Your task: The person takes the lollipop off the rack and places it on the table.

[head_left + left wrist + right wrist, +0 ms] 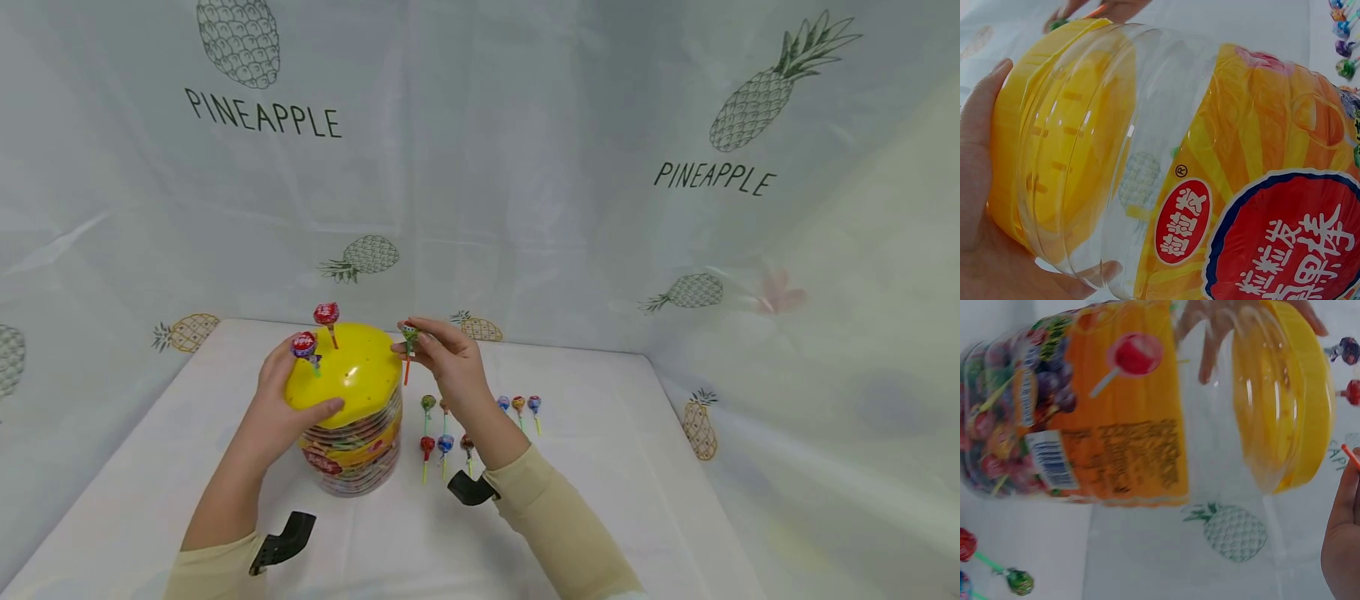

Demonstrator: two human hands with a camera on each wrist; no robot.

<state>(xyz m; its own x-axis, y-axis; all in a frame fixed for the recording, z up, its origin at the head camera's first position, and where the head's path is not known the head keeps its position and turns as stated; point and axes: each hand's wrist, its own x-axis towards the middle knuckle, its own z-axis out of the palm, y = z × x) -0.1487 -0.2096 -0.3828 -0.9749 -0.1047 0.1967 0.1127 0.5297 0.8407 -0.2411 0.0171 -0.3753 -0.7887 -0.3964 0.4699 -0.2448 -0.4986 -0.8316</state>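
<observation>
A clear plastic jar with an orange-yellow label stands on the table, several lollipops visible inside its lower part. Its yellow lid has small holes. Two wrapped lollipops stick up from the lid's left part: a red one and a red-and-purple one. My left hand holds the lid and upper jar from the left, thumb over the front edge. Just right of the lid, my right hand pinches a green-wrapped lollipop by its head, the orange stick pointing down.
On the white-covered table, right of the jar, several lollipops lie in rows, among them a green one, a red one and a blue one. Behind hangs a pale pineapple-printed sheet. My right forearm overlaps part of the rows.
</observation>
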